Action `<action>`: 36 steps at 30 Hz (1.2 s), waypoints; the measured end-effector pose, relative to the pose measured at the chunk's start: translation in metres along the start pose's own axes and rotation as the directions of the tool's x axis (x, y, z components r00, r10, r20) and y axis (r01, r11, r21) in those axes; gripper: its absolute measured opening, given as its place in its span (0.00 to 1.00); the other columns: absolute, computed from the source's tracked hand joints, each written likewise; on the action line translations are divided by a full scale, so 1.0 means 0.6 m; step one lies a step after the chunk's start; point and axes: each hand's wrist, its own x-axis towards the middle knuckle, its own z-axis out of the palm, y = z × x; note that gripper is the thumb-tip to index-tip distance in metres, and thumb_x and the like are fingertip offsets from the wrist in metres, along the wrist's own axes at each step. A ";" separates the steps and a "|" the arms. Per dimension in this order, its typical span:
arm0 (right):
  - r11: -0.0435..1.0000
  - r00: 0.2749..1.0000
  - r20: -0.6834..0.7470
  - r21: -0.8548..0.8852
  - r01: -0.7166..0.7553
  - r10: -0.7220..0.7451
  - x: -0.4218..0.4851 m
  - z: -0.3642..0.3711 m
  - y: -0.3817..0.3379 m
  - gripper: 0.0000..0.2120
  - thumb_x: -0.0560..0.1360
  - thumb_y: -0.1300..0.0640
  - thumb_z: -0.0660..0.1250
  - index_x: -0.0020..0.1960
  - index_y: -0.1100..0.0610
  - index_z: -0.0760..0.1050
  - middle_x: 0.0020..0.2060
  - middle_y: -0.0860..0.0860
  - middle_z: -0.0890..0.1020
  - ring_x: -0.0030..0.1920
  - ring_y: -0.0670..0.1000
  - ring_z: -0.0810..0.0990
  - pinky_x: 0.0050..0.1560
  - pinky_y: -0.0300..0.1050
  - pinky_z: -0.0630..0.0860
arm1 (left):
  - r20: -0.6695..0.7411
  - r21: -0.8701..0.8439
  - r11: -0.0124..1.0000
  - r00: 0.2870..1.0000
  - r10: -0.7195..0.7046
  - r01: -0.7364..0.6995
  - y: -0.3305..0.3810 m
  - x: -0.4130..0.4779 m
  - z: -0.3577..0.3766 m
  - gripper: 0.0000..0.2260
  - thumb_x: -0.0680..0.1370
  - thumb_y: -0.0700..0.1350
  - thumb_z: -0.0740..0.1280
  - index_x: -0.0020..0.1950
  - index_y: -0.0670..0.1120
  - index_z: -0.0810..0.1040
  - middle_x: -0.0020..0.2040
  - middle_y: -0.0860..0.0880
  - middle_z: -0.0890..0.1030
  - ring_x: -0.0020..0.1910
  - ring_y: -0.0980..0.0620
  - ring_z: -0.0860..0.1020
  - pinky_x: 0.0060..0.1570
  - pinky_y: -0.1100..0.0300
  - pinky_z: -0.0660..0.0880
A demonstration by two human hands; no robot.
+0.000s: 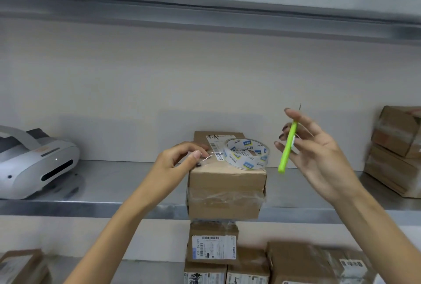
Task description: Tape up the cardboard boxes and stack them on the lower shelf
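Cardboard box [226,183] sits at the near edge of the steel shelf [114,183], a tape roll [247,152] resting on its top. Our left hand [177,165], its grip pinching the loose tape end [206,158], is at the box's top left edge. Our right hand [319,154] hovers to the right, its grip holding a green cutter [288,147] between thumb and fingers, and more boxes [213,247] stand below.
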 end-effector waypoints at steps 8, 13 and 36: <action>0.839 0.935 0.044 -0.427 0.336 -0.352 0.021 0.115 -0.023 0.12 0.77 0.45 0.64 0.41 0.50 0.82 0.28 0.46 0.73 0.32 0.46 0.71 0.37 0.37 0.72 | -0.008 -0.101 0.990 0.995 -0.096 0.095 0.004 0.007 -0.006 0.06 0.78 0.42 0.67 0.44 0.40 0.79 0.53 0.56 0.84 0.54 0.61 0.80 0.48 0.71 0.73; 0.909 0.981 0.072 -0.369 0.193 -0.179 0.046 0.171 -0.009 0.08 0.81 0.57 0.61 0.57 0.54 0.76 0.35 0.53 0.82 0.29 0.51 0.78 0.32 0.45 0.78 | -0.031 -0.150 0.981 0.991 -0.131 0.125 0.011 0.007 -0.003 0.06 0.78 0.40 0.67 0.44 0.37 0.78 0.53 0.52 0.84 0.48 0.61 0.81 0.47 0.69 0.75; 0.462 0.930 0.230 -0.818 0.344 -0.286 0.047 0.191 0.050 0.16 0.74 0.59 0.69 0.32 0.59 0.67 0.23 0.57 0.70 0.29 0.54 0.66 0.27 0.37 0.61 | -0.111 -0.163 0.980 0.985 -0.131 0.112 0.003 0.004 0.007 0.06 0.77 0.38 0.68 0.40 0.41 0.77 0.37 0.60 0.83 0.40 0.65 0.80 0.41 0.73 0.72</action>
